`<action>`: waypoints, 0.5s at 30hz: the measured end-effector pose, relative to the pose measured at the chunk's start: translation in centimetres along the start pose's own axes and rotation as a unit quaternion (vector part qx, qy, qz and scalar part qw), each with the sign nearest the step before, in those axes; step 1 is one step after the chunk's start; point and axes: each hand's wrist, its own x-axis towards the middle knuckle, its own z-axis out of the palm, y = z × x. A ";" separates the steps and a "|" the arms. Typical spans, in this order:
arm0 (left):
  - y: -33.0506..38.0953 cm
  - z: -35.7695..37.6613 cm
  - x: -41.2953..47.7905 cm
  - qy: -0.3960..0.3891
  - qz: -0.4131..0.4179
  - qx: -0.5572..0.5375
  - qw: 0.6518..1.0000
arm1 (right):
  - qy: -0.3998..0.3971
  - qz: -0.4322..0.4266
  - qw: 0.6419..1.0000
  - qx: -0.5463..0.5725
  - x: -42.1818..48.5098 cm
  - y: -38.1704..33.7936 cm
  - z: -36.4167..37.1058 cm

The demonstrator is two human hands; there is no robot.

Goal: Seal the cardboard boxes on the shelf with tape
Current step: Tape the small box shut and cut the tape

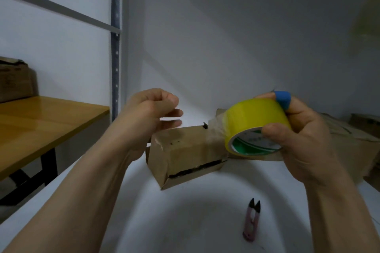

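A small brown cardboard box (185,156) lies on the white shelf (185,222), its front flap seam showing a dark gap. My right hand (298,139) grips a yellow roll of tape (255,121) just right of the box; a blue band sits on one finger. A short clear strip of tape (214,129) runs from the roll towards the box's top edge. My left hand (152,113) hovers above the box's left end with fingers loosely curled, and I see nothing held in it.
Pink thread snips (251,220) lie on the shelf in front of the box. More cardboard boxes (349,139) sit at the right. A wooden table (41,127) with a box (16,80) stands left, beyond a metal shelf post (115,47).
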 end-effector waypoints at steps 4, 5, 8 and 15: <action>0.1 0.7 -0.5 -0.125 -0.120 -0.102 0.980 | 0.011 -0.014 1.000 0.004 -0.1 -0.2 0.3; 0.1 1.0 -0.6 -0.164 -0.156 -0.101 0.969 | 0.016 -0.019 1.000 0.006 -0.1 -0.2 0.3; -0.4 2.1 -1.1 -0.233 -0.192 -0.117 0.946 | 0.021 -0.027 0.999 0.003 -0.1 -0.1 0.4; 0.0 1.8 -1.1 -0.009 0.093 0.057 0.994 | -0.057 -0.004 0.998 -0.023 -0.2 -0.1 2.1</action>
